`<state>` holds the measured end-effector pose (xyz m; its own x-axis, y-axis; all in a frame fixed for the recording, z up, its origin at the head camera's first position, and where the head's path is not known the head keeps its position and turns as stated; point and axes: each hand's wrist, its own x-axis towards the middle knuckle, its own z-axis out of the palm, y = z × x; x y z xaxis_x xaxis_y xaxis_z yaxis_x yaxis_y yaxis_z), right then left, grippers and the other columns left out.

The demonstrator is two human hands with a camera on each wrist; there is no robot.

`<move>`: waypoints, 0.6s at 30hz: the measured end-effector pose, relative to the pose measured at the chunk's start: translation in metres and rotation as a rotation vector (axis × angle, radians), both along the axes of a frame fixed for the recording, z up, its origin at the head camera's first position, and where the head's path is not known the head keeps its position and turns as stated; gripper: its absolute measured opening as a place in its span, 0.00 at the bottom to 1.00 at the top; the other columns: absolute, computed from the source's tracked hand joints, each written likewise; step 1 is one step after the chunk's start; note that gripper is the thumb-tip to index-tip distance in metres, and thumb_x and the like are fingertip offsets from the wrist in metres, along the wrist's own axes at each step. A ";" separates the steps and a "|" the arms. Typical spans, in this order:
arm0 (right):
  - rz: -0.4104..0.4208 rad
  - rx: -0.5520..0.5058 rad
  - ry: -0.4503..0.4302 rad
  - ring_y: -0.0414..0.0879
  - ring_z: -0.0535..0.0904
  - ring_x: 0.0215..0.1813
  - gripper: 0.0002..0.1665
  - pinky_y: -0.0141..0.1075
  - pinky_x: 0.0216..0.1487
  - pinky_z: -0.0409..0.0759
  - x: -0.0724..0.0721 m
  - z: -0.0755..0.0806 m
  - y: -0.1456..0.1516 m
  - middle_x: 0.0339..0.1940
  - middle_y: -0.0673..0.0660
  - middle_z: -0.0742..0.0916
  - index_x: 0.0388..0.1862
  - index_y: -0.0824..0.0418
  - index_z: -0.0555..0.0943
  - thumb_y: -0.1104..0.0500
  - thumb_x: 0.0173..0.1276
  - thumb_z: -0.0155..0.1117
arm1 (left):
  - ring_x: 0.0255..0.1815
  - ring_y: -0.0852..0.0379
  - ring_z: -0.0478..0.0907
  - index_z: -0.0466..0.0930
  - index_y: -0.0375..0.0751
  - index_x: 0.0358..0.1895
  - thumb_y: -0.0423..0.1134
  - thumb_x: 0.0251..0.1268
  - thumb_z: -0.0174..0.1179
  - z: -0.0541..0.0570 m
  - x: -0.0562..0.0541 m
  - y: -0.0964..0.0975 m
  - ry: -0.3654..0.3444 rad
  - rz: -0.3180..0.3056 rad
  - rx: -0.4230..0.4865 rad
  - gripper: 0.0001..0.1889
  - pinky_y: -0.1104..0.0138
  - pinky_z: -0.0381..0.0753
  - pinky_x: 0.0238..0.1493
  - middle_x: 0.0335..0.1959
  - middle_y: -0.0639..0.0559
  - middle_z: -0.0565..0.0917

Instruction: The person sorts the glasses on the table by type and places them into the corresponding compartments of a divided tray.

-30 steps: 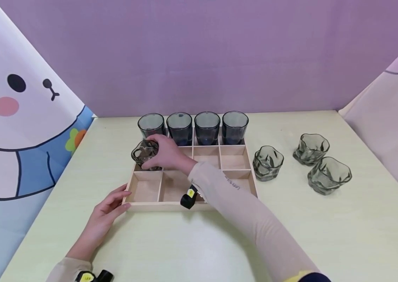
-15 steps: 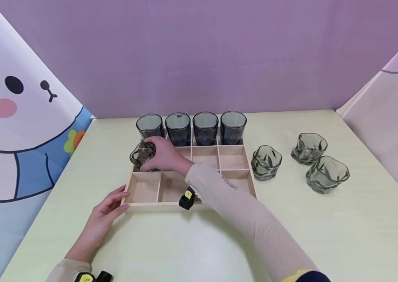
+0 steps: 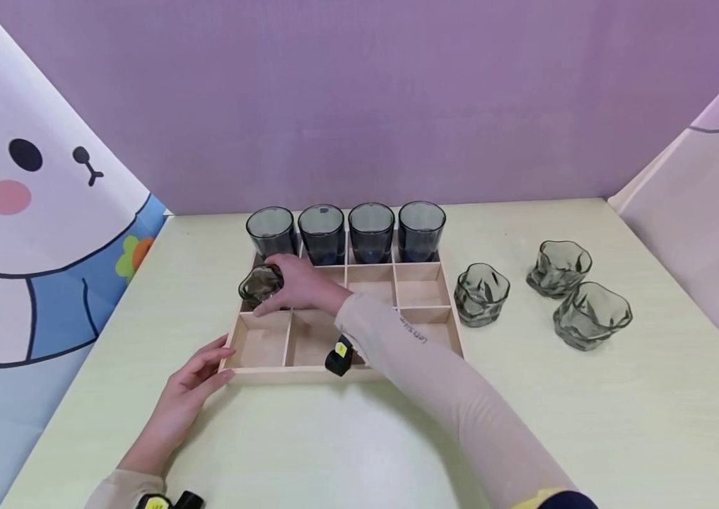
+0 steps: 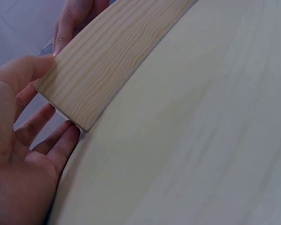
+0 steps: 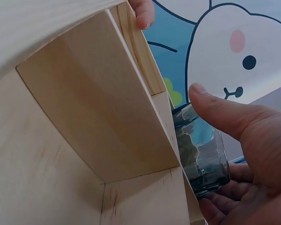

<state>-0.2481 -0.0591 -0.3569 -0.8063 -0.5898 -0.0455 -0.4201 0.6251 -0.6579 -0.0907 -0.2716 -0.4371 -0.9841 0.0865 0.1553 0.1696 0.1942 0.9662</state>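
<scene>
My right hand (image 3: 303, 284) grips a wavy smoky-grey glass tumbler (image 3: 259, 284) from its right side. The tumbler sits down in the leftmost compartment of the second row of a pale wooden divided box (image 3: 308, 375). Seen from the right wrist, the thumb is on the near side of the tumbler (image 5: 203, 152), and the other fingers reach behind it, partly hidden. My left hand (image 3: 186, 390) holds the box's front left corner. In the left wrist view its thumb lies at the top edge of the board (image 4: 96, 68), with fingertips (image 4: 71, 132) against the end.
Several taller dark grey glasses (image 3: 372, 233) stand in the box's back row. To the right of the box are wavy tumblers: one (image 3: 482, 295) close beside it, two (image 3: 559, 268) farther right. A purple backdrop (image 3: 359, 106) rises behind the table.
The right hand has lowered the tumbler a little, deeper into its compartment, and still grips it. The left hand keeps its place at the box corner.
</scene>
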 end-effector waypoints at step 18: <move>0.045 -0.021 -0.046 0.50 0.61 0.76 0.59 0.42 0.72 0.64 0.001 -0.002 0.009 0.77 0.56 0.66 0.80 0.57 0.57 0.42 0.57 0.77 | 0.59 0.73 0.73 0.76 0.26 0.58 0.23 0.69 0.56 0.000 0.001 0.001 0.021 -0.008 0.032 0.15 0.80 0.73 0.54 0.64 0.65 0.72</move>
<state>-0.2473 -0.0506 -0.3593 -0.7765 -0.6263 -0.0693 -0.4160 0.5921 -0.6902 -0.0899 -0.2703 -0.4371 -0.9798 0.0893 0.1790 0.1916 0.1621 0.9680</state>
